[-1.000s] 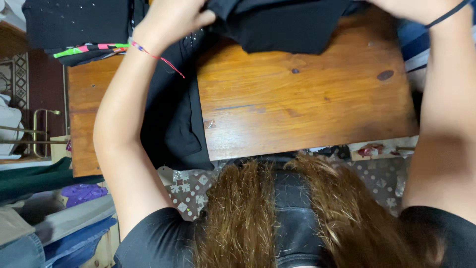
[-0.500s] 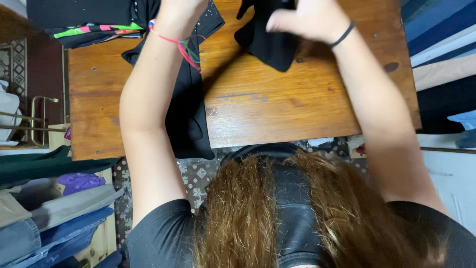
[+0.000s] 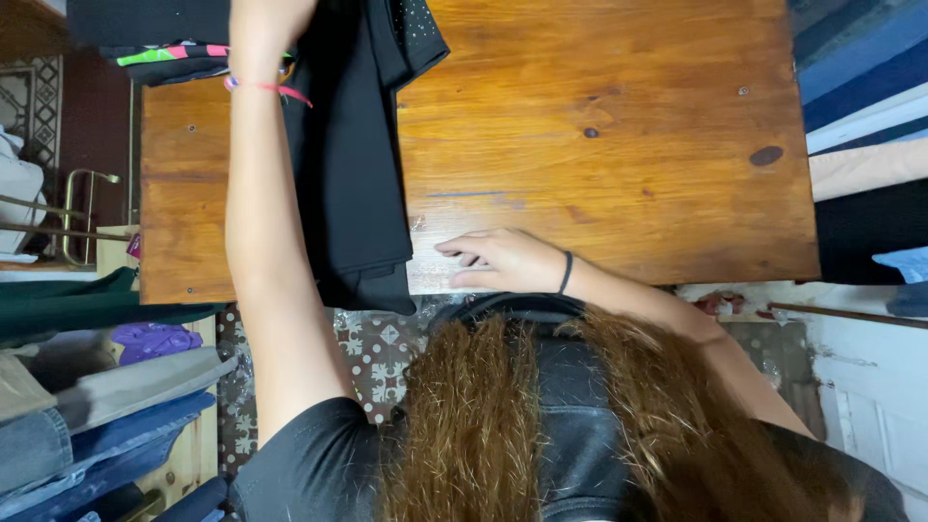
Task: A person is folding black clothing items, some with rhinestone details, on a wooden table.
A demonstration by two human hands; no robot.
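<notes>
Since half a second ago, both hands have left the dark bundle they held. Right hand (image 3: 503, 261) now lies flat and open on the counter (image 3: 619, 145), just beside the black garment's (image 3: 353, 164) near edge. Left hand (image 3: 266, 14) reaches over the garment's far end, mostly cut off; its grip cannot be told.

Garment (image 3: 353, 164) lies on the table (image 3: 619, 135), toward its left part, running from far edge to near edge and hanging slightly over the near edge. Left hand (image 3: 266, 14) at far edge, on the garment's far end (mostly cut off by the frame). Right hand (image 3: 498, 261) flat on the table near the near edge, just right of the garment. Folded clothes pile (image 3: 159, 43) at far left corner, left of the garment. Stacked fabrics (image 3: 860, 106) right of the table; shelved clothes (image 3: 97, 406) lower left, off the table.
</notes>
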